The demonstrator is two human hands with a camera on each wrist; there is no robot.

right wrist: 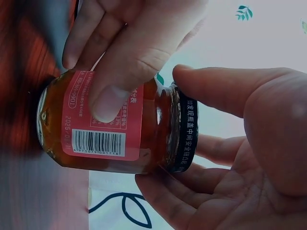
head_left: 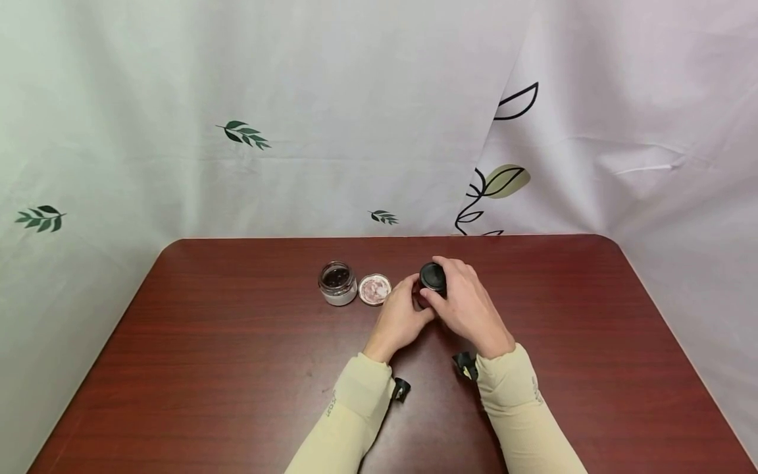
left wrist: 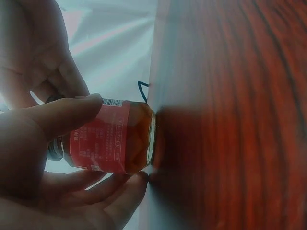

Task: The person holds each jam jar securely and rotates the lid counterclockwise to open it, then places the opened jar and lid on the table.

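Observation:
A glass jar (right wrist: 148, 158) of amber-brown contents, with a red label and barcode, stands at the table surface. My left hand (head_left: 400, 319) holds its body, thumb across the label and fingers round the other side. Over the top, my right hand (head_left: 464, 299) grips the black lid (head_left: 433, 276) between thumb and fingers. The lid sits on the jar's mouth. Left of the hands is a second jar (head_left: 339, 297), uncovered, with dark contents inside. Beside that jar lies a round lid (head_left: 375, 289), its stained pale face upward.
The reddish-brown wooden table (head_left: 237, 368) has rounded far corners. White cloth with leaf prints (head_left: 355, 99) hangs behind it and along both sides. Small black devices are strapped at both wrists.

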